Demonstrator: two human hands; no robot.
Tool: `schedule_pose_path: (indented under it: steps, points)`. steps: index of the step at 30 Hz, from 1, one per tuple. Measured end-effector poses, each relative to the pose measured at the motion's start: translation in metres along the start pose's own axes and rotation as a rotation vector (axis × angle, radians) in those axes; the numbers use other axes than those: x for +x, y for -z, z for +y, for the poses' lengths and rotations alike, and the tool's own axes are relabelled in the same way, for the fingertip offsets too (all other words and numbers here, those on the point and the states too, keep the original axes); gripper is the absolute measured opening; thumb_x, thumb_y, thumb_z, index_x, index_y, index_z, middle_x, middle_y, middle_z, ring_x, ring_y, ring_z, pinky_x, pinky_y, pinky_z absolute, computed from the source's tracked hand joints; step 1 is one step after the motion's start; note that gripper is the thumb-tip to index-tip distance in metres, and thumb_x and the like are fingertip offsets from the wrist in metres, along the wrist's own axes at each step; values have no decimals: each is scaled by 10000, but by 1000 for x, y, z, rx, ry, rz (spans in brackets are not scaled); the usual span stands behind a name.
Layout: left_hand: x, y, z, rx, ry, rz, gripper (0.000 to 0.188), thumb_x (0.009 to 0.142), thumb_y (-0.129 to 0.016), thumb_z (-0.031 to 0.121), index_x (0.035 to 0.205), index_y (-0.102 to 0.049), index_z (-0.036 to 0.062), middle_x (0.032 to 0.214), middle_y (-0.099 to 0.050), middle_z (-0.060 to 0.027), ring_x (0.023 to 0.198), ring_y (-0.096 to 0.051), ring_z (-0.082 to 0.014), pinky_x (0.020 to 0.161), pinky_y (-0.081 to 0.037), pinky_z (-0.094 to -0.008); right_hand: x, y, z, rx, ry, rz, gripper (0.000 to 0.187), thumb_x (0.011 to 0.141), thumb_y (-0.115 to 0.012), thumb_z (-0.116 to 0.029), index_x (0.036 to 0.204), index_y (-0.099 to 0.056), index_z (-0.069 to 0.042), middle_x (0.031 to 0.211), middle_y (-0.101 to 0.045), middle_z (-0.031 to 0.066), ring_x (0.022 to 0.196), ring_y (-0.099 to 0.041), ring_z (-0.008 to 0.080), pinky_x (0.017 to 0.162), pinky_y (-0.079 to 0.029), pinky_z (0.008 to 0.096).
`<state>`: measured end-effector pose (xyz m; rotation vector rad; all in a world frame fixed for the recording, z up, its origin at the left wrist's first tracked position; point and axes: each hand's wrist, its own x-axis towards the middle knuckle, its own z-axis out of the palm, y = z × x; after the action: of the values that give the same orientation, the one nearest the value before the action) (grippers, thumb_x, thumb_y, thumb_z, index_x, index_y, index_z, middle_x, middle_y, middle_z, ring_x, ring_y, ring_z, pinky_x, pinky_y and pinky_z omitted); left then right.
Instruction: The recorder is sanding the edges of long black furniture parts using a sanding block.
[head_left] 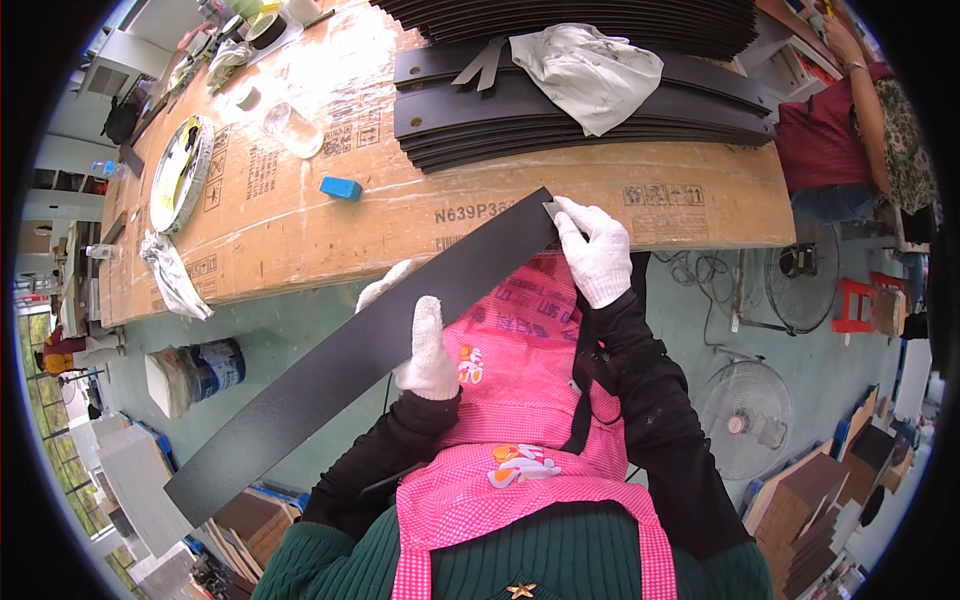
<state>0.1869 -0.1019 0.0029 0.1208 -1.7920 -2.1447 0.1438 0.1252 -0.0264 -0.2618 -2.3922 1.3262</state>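
While the white-gloved left hand (430, 358) grips a long black strip (300, 400), thumb on top, the gloved right hand (598, 252) pinches a small grey piece (551, 209) against its upper end, which overlaps the near edge of the tabletop (290, 235). Beyond, stacked black strips (460, 135) reach toward the right edge, partly covered by a crumpled white cloth (590, 75). A blue block (341, 189) lies near the near edge; a whitish rag (175, 275) drapes over it, toward the left corner.

Dark strip (345, 348): smooth, matt. Gloves (598, 262): cloth. Table covering (290, 225): cardboard, glossy sheen. Rag (585, 75): matt cloth.
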Motion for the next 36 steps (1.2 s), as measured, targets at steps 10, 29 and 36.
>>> schedule_pose_path:
  steps: [10, 29, 36]
  points:
    - [-1, 2, 4, 3, -7, -58, 522, 940, -574, -78, 1424, -446, 71, 1445, -543, -202, 1313, -549, -248, 1101, -473, -371, 10, 15, 5, -141, -83, -13, 268, 937, -705, -138, 1178, -759, -32, 897, -697, 116, 810, -691, 218, 761, -530, 311]
    - [3, 2, 0, -26, 80, 17, 536, 953, -631, 53, 1448, -437, 116, 1433, -562, -185, 1232, -615, -281, 876, -608, -382, 20, 18, -7, 17, -92, -81, 225, 903, -703, -144, 1095, -787, -62, 902, -719, 130, 823, -713, 249, 770, -548, 320]
    - [1, -2, 7, -35, 41, -21, 521, 955, -597, -15, 1441, -440, 86, 1431, -562, -200, 1277, -576, -272, 1059, -506, -396, 25, 16, 10, -57, -59, -22, 235, 904, -708, -184, 1091, -791, -69, 905, -725, 135, 813, -713, 263, 761, -554, 355]
